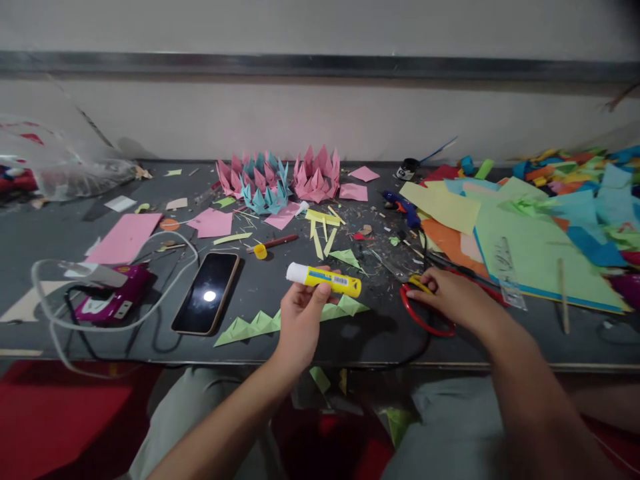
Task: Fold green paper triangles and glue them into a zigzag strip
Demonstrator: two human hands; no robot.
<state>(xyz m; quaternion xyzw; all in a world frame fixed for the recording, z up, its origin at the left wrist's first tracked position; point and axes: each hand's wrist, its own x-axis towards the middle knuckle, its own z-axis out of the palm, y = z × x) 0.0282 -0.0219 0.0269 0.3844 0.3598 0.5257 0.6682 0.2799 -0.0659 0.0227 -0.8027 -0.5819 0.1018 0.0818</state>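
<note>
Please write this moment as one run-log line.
left hand: holding glue stick | right hand: holding scissors by handle | folded green strip: on table beneath left hand | phone: on table

No wording, brand or number is showing legibly. You are holding, in your left hand (301,319), a yellow glue stick (353,287) that is bearing a blue label (319,276) and a barcode (341,281), both too small to read. Well right of the glue stick, a clear plastic piece (506,270) is carrying unreadable dark marks.
</note>
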